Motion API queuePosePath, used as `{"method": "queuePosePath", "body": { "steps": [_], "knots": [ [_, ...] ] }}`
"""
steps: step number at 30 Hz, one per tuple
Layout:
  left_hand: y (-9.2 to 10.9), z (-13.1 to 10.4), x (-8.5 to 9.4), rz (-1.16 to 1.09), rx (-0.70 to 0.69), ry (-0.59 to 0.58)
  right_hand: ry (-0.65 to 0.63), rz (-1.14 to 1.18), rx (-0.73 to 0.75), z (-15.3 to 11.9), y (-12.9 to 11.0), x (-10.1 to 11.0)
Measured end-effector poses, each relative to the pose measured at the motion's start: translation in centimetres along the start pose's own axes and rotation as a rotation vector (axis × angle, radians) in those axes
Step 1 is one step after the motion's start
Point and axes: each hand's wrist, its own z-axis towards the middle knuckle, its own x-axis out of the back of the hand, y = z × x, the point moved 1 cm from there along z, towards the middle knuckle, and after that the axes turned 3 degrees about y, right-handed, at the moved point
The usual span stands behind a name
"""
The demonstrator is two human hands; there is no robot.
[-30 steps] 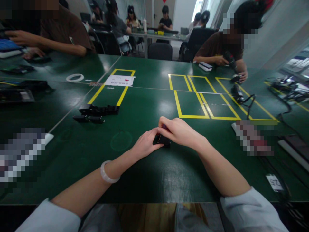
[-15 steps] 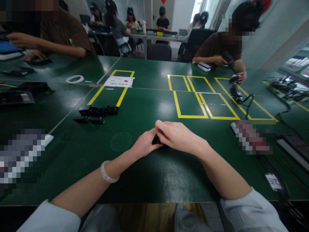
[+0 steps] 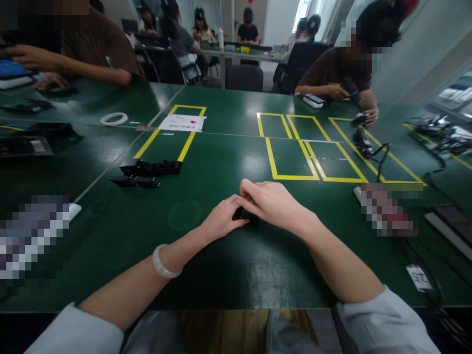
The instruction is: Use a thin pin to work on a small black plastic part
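Observation:
Both hands meet over the green table [image 3: 221, 275] near its middle. My left hand [image 3: 223, 216], with a pale bangle [image 3: 165, 263] on the wrist, grips a small black part [image 3: 246, 214] between thumb and fingers. From above, my right hand [image 3: 275, 202] closes its thumb and bent fingers on the same black part. Most of the part is covered by my fingers, so its exact kind cannot be made out. To the left lie several black plastic pieces [image 3: 151, 168], apart from my hands.
Yellow tape outlines [image 3: 295, 177] mark the table. A white label sheet [image 3: 183, 123] and a tape roll [image 3: 114, 119] lie farther back. A power screwdriver [image 3: 363, 142] and cables stand at right. One co-worker's hand [image 3: 368, 110] holds a tool; another person sits at left.
My right hand has shifted slightly up, and a little more of the black part shows between my fingers. The left hand stays nearly in place.

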Motion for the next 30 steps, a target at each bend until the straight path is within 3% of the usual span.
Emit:
{"method": "queuePosePath", "body": {
  "steps": [20, 30],
  "knots": [
    [0.19, 0.04, 0.47, 0.056, -0.028, -0.007, 0.016, 0.054, 0.032, -0.01, -0.23, 0.06],
    [0.13, 0.18, 0.49, 0.140, -0.038, -0.027, 0.002, -0.047, 0.033, 0.22, -0.17, -0.12]
  ]
}}
